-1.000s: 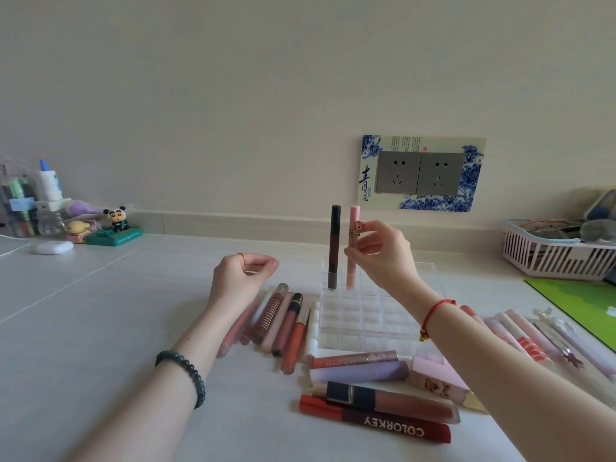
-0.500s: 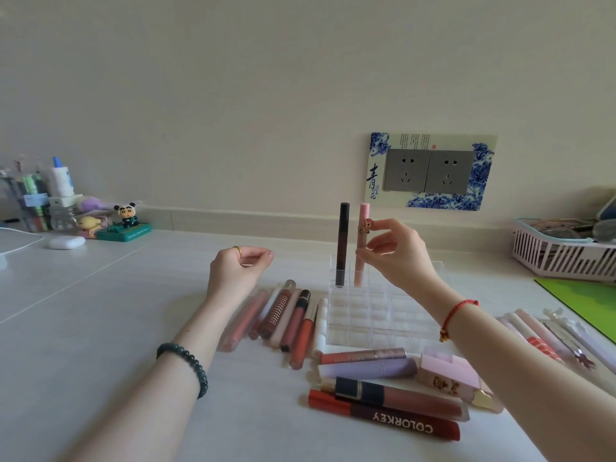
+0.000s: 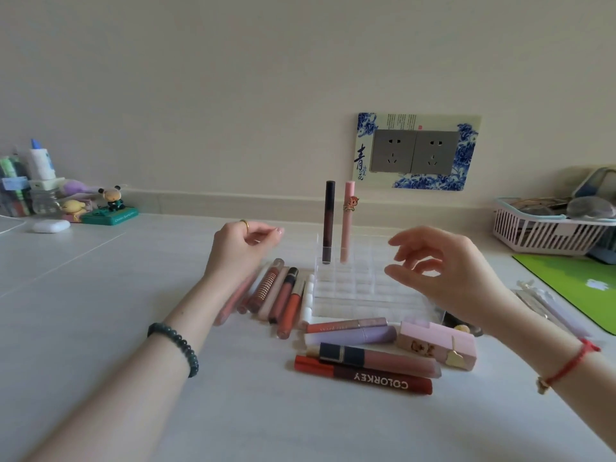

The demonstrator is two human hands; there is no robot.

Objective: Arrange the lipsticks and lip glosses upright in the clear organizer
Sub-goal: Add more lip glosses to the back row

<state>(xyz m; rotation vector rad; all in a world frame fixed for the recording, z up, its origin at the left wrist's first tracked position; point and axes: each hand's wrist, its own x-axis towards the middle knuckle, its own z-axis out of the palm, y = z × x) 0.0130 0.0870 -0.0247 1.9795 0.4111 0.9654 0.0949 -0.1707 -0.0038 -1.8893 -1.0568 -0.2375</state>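
While both hands hover empty, left hand [image 3: 240,248] loosely curled, right hand [image 3: 446,271] relaxed over the clear organizer [image 3: 363,291], a dark tube [image 3: 328,221] and pink tube [image 3: 347,225] stand upright in its back row. Loose lip glosses [image 3: 283,296] lie beside it on the worktop [image 3: 100,311]; white basket [image 3: 540,235] far right.

One organizer [image 3: 365,288] holds two upright tubes: a dark tube [image 3: 329,225] and a pink tube [image 3: 347,228]. Left of it lies a row [image 3: 284,295] of about seven (those under the wrist overlap, so roughly). In front lie four: rose tube [image 3: 346,325], lilac tube [image 3: 351,337], mauve tube [image 3: 383,361], red tube [image 3: 366,375]. One pink box [image 3: 437,345]. Two hands: left hand [image 3: 243,250], right hand [image 3: 448,273]. Two sockets [image 3: 392,151], one basket [image 3: 533,230], one mat [image 3: 566,278].
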